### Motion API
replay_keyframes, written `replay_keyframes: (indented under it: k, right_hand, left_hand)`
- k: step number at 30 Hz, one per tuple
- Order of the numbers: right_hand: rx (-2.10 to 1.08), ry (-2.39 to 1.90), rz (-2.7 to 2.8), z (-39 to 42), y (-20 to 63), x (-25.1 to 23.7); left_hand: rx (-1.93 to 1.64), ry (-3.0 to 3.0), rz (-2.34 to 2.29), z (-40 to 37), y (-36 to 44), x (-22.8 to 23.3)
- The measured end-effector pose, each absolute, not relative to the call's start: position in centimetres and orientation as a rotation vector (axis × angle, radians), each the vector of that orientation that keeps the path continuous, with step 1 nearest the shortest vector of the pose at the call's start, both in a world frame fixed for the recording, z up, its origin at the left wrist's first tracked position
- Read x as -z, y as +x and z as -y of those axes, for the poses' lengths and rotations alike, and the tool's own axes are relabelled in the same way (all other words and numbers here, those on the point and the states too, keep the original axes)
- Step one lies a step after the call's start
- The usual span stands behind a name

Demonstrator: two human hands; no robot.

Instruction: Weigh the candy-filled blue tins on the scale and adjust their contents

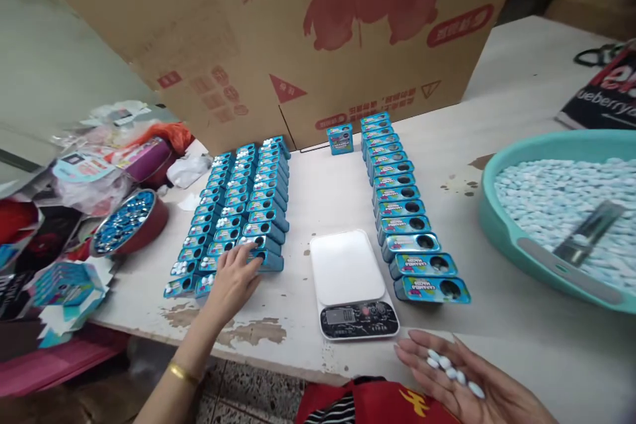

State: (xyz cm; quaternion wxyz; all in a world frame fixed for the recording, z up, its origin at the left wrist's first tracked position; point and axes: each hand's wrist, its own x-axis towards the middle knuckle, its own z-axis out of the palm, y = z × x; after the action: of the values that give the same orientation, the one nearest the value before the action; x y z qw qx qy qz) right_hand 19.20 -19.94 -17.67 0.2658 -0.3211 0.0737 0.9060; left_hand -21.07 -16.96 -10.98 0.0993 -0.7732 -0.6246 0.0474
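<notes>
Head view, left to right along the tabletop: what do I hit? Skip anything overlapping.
Red bowl of small blue items → three-column block of blue tins → white scale → single row of blue tins → teal basin of pale pieces.

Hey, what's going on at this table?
Someone is handling small white pieces and blue containers. Their right hand is palm up near the table edge, with a few white pieces lying in it. Their left hand reaches over the near end of three rows of blue containers, many with white pieces on top. Between these and another row of containers sits a scale reading 0.0. A teal tub holds many more pieces.
</notes>
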Motion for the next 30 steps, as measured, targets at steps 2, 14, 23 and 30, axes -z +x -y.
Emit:
replay_keyframes:
  k: [2, 14, 23, 30]
  right_hand:
    - [-2.434, -0.832, -0.188, 20.0, 18.6, 16.5]
    - [-2.356, -0.75, -0.068, 20.4, 17.3, 15.8]
    - [-2.321, -0.731, -0.071, 20.0, 17.8, 16.3]
    - [-2.335, -0.806, -0.087, 19.5, 17.8, 16.3]
  left_hand:
    - [-0.089, -2.27, 1.794, 17.0, -20.4, 11.4]
    - [-0.198, -2.665, 1.493, 10.6, -6.2, 7.6]
    - [0.151, -2.817, 1.476, 9.6, -6.2, 7.3]
    - [0.869, -2.478, 1.82, 11.8, -11.4, 5.8]
